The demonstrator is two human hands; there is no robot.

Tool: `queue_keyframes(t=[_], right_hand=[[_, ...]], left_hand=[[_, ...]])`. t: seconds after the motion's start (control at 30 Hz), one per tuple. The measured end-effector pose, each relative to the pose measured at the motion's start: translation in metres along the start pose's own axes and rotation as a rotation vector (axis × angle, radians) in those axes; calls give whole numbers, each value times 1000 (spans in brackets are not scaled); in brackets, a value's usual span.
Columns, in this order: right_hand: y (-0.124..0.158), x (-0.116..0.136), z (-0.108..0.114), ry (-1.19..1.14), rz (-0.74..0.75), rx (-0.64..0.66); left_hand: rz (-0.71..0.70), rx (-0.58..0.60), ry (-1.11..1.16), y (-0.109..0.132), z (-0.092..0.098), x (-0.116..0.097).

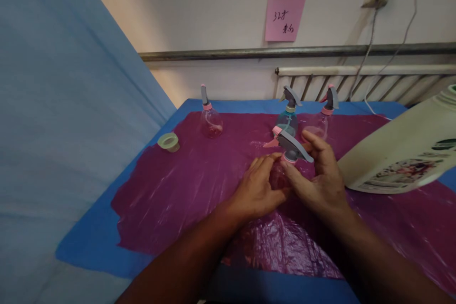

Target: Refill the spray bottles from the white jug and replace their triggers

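A clear spray bottle with a grey and pink trigger head (290, 148) stands between my hands near the middle of the table. My left hand (259, 185) wraps around the bottle's body from the left. On the other side, my right hand (318, 178) has its thumb at the pink collar, with the fingers curled behind the head. Just beyond them stands a bluish spray bottle (287, 121) with a grey head. A pink-collared spray bottle (318, 123) is to its right, partly covered by my right fingers.
Another pink-collared spray bottle (211, 122) stands at the back left, near a pale green cap (168, 141). A large cream jug (395, 152) stands close on the right. Purple plastic sheeting (160, 199) covers the blue tabletop (92, 237). A blue curtain (71, 104) hangs left; cables run down the wall.
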State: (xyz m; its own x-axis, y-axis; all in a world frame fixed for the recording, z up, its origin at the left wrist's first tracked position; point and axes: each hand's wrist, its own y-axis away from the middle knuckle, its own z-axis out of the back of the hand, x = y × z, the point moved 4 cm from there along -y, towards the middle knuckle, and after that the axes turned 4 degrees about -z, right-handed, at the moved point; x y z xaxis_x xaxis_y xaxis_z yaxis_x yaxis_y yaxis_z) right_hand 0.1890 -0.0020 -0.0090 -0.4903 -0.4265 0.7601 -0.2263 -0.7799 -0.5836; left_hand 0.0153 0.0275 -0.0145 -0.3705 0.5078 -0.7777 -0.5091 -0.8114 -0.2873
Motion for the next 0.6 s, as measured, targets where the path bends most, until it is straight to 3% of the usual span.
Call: queue_keyframes(t=[0.13,0.3,0.5,0.6], right_hand=[[1,2,-2,-23,27,66],[0,2,0,-10,4,6],[3,3,-1,-9,8,71],[0,5,0,7,-1,43]], left_hand=[[-29,1,-12,-1,0,-1],[-4,9,-18,-1,1,-1],[-10,27,-33,-2,0,0],[-2,22,-44,-2,0,-1]])
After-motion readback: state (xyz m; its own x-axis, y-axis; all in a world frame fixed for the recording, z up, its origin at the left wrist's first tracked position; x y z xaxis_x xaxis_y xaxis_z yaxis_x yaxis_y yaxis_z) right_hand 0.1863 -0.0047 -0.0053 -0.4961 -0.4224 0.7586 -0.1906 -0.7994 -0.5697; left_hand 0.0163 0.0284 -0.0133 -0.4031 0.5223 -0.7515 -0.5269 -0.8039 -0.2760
